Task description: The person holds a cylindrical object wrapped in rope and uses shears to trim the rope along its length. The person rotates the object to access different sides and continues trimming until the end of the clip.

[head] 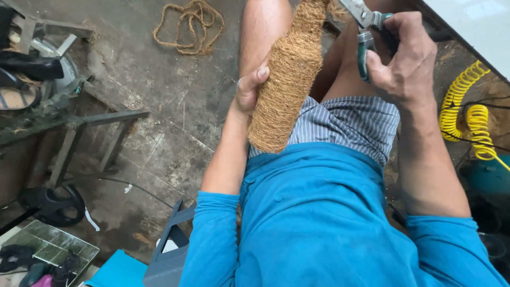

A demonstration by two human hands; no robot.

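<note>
Bracing the coir-wrapped pole (287, 79) on your lap | left hand (249, 90) grips its side | right hand (404, 56) clenched on green-handled shears (366, 37) | likely light, stiff, rough, non-slip; hold mid-length.

The roll (287, 79) is wrapped in coarse, hairy brown fibre cord, matt and rough. The shears (365, 32) have dull grey metal blades and smooth green plastic grips. The shorts (350, 122) are thin striped cloth, the floor (175, 106) is stained, gritty concrete, and the coiled hose (467, 111) is glossy yellow plastic.
</note>
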